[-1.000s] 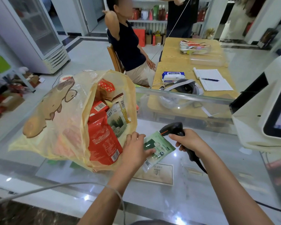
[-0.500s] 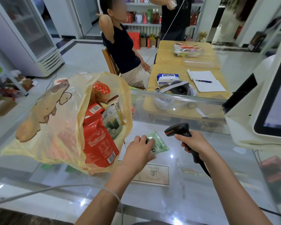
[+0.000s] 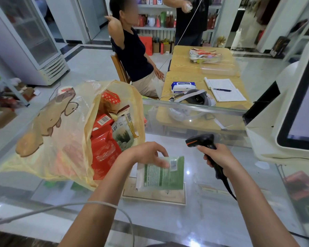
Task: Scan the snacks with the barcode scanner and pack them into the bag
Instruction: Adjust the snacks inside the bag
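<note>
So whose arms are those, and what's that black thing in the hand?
The arms belong to a person with a camera on their head, so you see what they see, looking down. The black thing is a barcode scanner, held in the right hand. The left hand holds up a green snack packet above a glass counter. Beside it sits a yellow plastic bag with red and green snacks already inside. The white machine at the right edge is a checkout screen.
</note>
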